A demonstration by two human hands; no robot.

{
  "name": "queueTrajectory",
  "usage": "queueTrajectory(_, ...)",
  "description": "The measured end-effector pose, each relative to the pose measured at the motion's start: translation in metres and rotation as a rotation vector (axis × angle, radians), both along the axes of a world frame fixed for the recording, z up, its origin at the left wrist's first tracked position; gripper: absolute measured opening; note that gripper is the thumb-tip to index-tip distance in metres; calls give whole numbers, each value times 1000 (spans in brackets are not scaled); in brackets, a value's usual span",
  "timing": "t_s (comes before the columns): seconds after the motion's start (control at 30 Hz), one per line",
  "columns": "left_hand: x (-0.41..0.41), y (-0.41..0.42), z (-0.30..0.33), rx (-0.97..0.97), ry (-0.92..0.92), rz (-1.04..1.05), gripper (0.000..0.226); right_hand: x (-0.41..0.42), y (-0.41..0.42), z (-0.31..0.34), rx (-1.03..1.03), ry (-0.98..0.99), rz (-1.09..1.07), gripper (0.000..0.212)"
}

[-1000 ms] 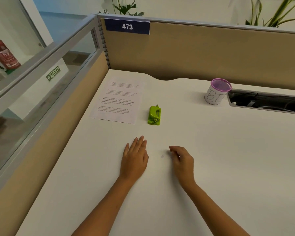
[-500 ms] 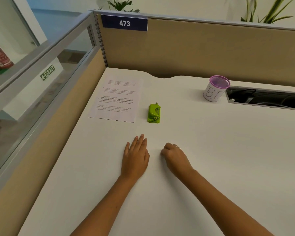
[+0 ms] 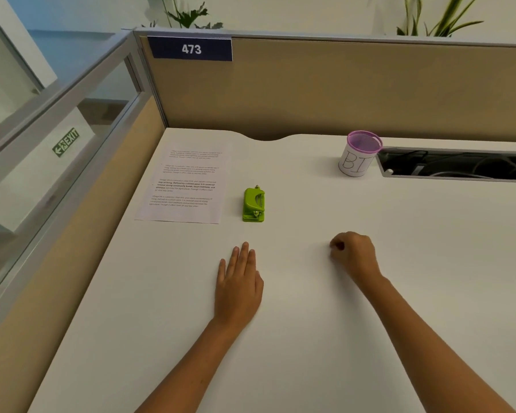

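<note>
Tiny white paper speck, on the white worktop (image 3: 399,263) a second ago, no longer showed in the head view: the right hand (image 3: 353,253) had closed over it and drawn rightward, grip curled, probably pinching it. Left hand (image 3: 239,289) lay flat, fingers straight. Purple-rimmed mesh cup (image 3: 358,156) stood well beyond, path unobstructed; green plastic hole punch (image 3: 253,205) sat aside.

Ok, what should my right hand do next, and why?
Probably carry the right hand to the purple-rimmed cup and open it there. The hand is curled as if pinching, though anything held is too small to see, and the cup stands open-topped further back.
</note>
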State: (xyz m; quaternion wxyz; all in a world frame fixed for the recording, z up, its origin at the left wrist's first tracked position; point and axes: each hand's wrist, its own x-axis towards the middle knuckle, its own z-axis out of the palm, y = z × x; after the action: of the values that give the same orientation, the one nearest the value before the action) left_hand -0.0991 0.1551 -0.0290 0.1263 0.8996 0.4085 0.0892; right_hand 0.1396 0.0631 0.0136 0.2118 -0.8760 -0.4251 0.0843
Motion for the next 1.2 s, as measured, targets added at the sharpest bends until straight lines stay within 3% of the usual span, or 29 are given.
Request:
queueTrajectory(0.1, 14, -9, 0, 7, 0, -11, 51, 24, -15, -6, 173, 251, -226, 11)
queueTrajectory(0.23, 41, -19, -1, -1, 20, -19, 52, 54, -31, -2, 523, 1002, -473, 5)
queueTrajectory(0.37, 74, -27, 1, 5, 33, -30, 52, 86, -39, 18, 799, 1553, -585, 8)
queueTrajectory(0.43, 91, -30, 1, 12, 42, -35, 53, 102, -38, 30, 835, 1710, -564, 7)
queueTrajectory(0.53, 114, -31, 3, 13, 52, -25, 53, 130, -29, 50, 828, 1761, -506, 10)
queueTrajectory(0.63, 134, -30, 2, 9, 74, -23, 55, 164, -5, 75, 808, 1661, -443, 9)
queueTrajectory(0.73, 152, -28, 3, 11, 84, -19, 56, 200, 27, 103, 785, 1423, -381, 9)
queueTrajectory(0.9, 169, -25, 3, 28, 107, -8, 58, 242, 80, 128, 556, 836, -176, 14)
queueTrajectory(1.07, 170, -25, 3, 74, 96, -1, 56, 259, 124, 132, 225, 44, 78, 9)
queueTrajectory(1.2, 172, -23, 1, 84, 104, 4, 56, 262, 143, 128, 21, -227, 333, 19)
